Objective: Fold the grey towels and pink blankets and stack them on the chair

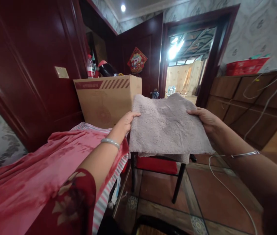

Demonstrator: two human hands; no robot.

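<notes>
A grey, fluffy towel-like cloth is stretched out between my hands, with its near edge hanging down. My left hand pinches its left side, thumb on top and the other fingers mostly hidden beneath. On the right side, my right hand grips the cloth the same way. Behind and below the cloth stands a chair with a red seat and black legs; whether the cloth touches the chair I cannot tell.
At left lies a bed with a pink blanket. Beyond it stands a large cardboard box carrying a bottle. A wooden cabinet at right holds a red basket. A white cable runs over the tiled floor.
</notes>
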